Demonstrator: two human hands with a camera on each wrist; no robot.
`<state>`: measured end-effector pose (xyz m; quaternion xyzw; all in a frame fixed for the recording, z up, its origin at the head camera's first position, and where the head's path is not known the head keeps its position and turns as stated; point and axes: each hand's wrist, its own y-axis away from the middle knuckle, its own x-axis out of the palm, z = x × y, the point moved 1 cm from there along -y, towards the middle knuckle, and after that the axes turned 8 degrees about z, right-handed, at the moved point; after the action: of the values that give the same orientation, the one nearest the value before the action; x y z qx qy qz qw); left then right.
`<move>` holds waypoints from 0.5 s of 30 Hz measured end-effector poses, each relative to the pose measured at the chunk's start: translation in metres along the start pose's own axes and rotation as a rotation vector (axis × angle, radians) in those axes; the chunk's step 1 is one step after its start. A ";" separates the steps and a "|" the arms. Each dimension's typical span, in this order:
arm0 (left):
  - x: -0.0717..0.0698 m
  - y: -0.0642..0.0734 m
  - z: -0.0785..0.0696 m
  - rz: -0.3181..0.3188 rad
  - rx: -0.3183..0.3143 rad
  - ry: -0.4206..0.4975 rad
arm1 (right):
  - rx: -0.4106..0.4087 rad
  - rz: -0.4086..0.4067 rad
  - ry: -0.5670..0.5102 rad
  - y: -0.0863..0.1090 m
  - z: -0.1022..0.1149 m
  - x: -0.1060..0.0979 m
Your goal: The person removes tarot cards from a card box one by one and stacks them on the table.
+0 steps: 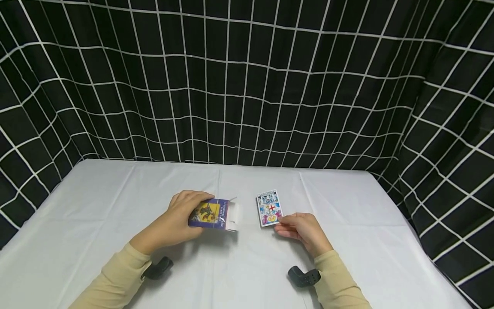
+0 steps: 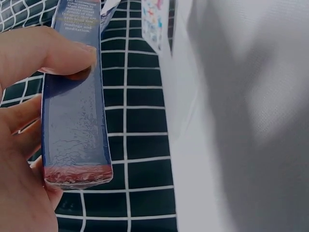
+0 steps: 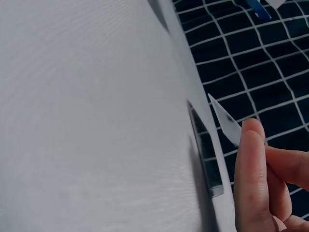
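Note:
My left hand [image 1: 179, 216] grips a purple-blue tarot card box [image 1: 208, 213] from its left end, thumb on the near side and fingers over the far side. Its right end is open, with the white flap [image 1: 232, 214] sticking out. The left wrist view shows the box's narrow blue side [image 2: 75, 116] under my thumb [image 2: 63, 50], held above the cloth. To its right, my right hand [image 1: 302, 229] pinches a colourful tarot card [image 1: 269, 208] by its near right corner. In the right wrist view, this card [image 3: 224, 121] is tilted, nearly edge-on, at my fingertips.
White cloth [image 1: 247, 270] covers the table. A dark narrow shape [image 3: 205, 150] lies along the cloth beside the card in the right wrist view. Black curtain with a white grid [image 1: 247, 86] hangs behind and at both sides. Dark camera mounts [image 1: 302, 277] sit at both wrists.

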<state>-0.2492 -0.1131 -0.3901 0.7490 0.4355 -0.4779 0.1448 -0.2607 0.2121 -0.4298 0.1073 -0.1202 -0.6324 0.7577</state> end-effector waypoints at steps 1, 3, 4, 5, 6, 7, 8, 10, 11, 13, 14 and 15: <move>0.000 0.000 0.000 -0.001 0.002 -0.002 | 0.003 0.003 0.002 -0.001 -0.001 0.000; 0.001 -0.001 0.000 0.002 0.007 -0.005 | 0.009 0.005 0.009 -0.003 -0.001 0.000; 0.001 -0.002 0.001 0.003 0.009 -0.006 | 0.011 0.009 0.014 -0.003 -0.001 0.000; 0.001 -0.002 0.001 0.005 0.009 -0.007 | 0.015 0.013 0.020 -0.004 -0.002 0.000; 0.002 -0.002 0.001 0.006 0.009 -0.007 | 0.021 0.010 0.019 -0.004 -0.002 0.000; 0.002 -0.002 0.001 0.005 0.009 -0.008 | 0.026 0.007 0.022 -0.005 -0.002 0.000; 0.002 -0.001 0.001 0.005 0.008 -0.009 | 0.031 0.000 0.024 -0.005 -0.002 0.000; 0.003 -0.001 0.001 0.005 0.007 -0.011 | 0.053 -0.015 0.036 -0.005 -0.004 0.000; 0.003 -0.001 0.001 0.007 0.005 -0.010 | 0.066 -0.020 0.044 -0.005 -0.005 0.000; 0.003 -0.001 0.000 0.007 0.006 -0.009 | 0.086 -0.032 0.064 -0.004 -0.006 0.000; 0.003 -0.001 -0.001 0.008 0.008 -0.009 | 0.097 -0.037 0.075 -0.004 -0.007 -0.001; 0.003 -0.001 -0.002 0.011 0.012 -0.010 | 0.110 -0.042 0.089 -0.003 -0.008 -0.001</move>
<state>-0.2486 -0.1101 -0.3914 0.7496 0.4281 -0.4835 0.1452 -0.2618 0.2129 -0.4381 0.1794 -0.1190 -0.6351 0.7419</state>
